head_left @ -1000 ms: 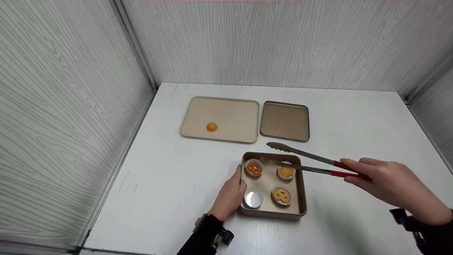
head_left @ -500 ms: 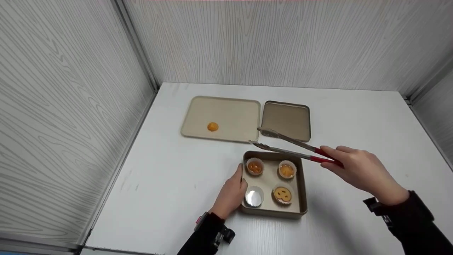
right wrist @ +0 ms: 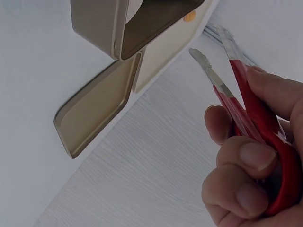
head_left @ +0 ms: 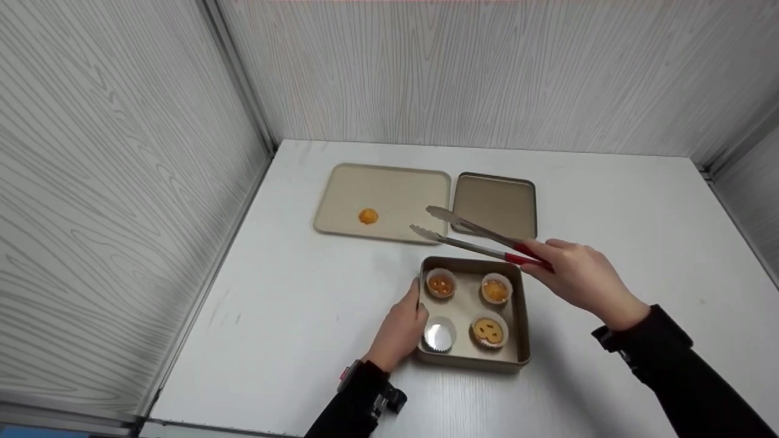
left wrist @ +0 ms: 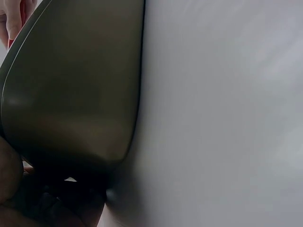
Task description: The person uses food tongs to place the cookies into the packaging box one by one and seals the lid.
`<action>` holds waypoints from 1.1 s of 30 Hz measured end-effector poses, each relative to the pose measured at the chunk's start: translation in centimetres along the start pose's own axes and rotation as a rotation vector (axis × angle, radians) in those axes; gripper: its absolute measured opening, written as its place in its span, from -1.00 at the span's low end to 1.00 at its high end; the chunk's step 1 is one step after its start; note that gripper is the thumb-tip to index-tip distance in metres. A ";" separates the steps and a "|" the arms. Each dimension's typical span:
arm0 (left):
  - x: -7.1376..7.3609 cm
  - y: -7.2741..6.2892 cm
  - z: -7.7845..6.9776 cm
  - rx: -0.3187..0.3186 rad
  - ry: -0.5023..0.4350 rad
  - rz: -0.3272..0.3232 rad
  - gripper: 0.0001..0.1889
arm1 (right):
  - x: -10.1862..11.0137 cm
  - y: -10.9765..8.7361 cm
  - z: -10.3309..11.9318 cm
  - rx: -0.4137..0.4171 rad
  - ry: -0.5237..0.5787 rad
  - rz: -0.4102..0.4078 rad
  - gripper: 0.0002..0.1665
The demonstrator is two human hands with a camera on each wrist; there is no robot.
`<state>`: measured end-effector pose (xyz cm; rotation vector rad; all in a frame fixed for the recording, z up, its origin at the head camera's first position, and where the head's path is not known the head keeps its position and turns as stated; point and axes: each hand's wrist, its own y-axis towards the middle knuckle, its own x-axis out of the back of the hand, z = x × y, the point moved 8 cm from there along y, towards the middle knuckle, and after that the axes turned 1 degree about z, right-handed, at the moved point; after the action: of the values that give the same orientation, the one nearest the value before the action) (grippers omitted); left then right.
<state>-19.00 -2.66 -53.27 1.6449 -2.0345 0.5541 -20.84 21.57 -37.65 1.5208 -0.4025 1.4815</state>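
Note:
My left hand (head_left: 398,328) grips the left wall of a square, deep gold-brown baking tin (head_left: 471,363); the left wrist view shows the tin's outer wall (left wrist: 71,85) close up. Inside it, one cup (head_left: 439,336) shows a bare shiny bottom. The other cups hold an orange-topped tart (head_left: 441,285), a yellow-orange one (head_left: 496,290) and a flat yellow one with dark marks (head_left: 489,331). My right hand (head_left: 578,277) holds red-handled tongs (head_left: 468,246) by the handles. Their arms stand apart with nothing between them, tips near the cream tray's right front corner.
Behind the tin lies a shallow cream tray (head_left: 395,182) bearing a small orange piece (head_left: 368,216). A shallow brown square tray (head_left: 499,201) lies close to its right. White panels (head_left: 487,73) wall the table (head_left: 274,292) at the back and sides.
My right hand and the tongs have moved left and away from me, out of the tin and toward the cream tray. The left hand has stayed on the tin.

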 end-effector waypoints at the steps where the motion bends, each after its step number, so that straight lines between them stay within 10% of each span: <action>1: 0.0 0.0 0.0 0.000 -0.001 0.000 -0.36 | -0.2 0.2 0.1 -0.003 0.007 0.000 -0.61; 33: -0.2 0.7 -0.1 -0.010 0.011 -0.006 -0.36 | -6.4 6.8 2.4 -0.018 0.057 0.118 -0.80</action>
<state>-19.68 -2.30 -53.34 1.6380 -2.0201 0.5487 -26.05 13.97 -40.41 1.4581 -0.4781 1.6049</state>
